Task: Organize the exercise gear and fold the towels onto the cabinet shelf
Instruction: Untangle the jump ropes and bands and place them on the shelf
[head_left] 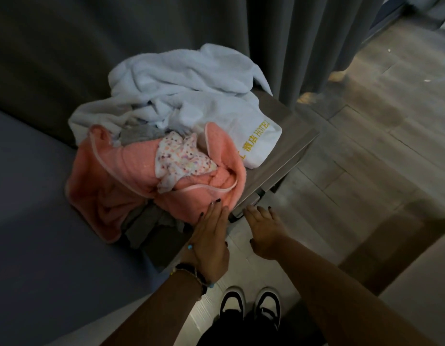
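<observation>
A: Where do we have our hands?

B: Our left hand (209, 236) lies flat, fingers straight and together, at the near corner of the worktop (278, 151). Its fingertips touch the edge of the pink towel (121, 186). This grip is spread; it pinches nothing.

A: And the right one?

B: Our right hand (262, 229) is just beside the left, palm down, in front of the worktop's near edge. Its fingers reach toward the dark handle (243, 208) under that edge. The fingers are loosely spread, and we cannot tell if they touch the handle. It holds nothing.

A: Where are the towels compared with our grip?

B: All lie beyond our hands, in one loose pile on the worktop. The pink towel is nearest, crumpled, and it hangs a little over the left side toward the bed (29, 196). A small dotted cloth (179, 158) sits on top of it. Some grey cloth (151, 221) shows under the pink towel, just left of our left hand. The white towel (256, 138) with yellow letters lies farther, to the right, well apart from both hands. The pale blue towel (171, 81) is the farthest, heaped at the back against the curtain (303, 46).

A: Anything else?

B: Our shoes (251, 305) stand on the floor (366, 146) below our arms, and we wear bracelets (191, 273) on the left wrist.
</observation>
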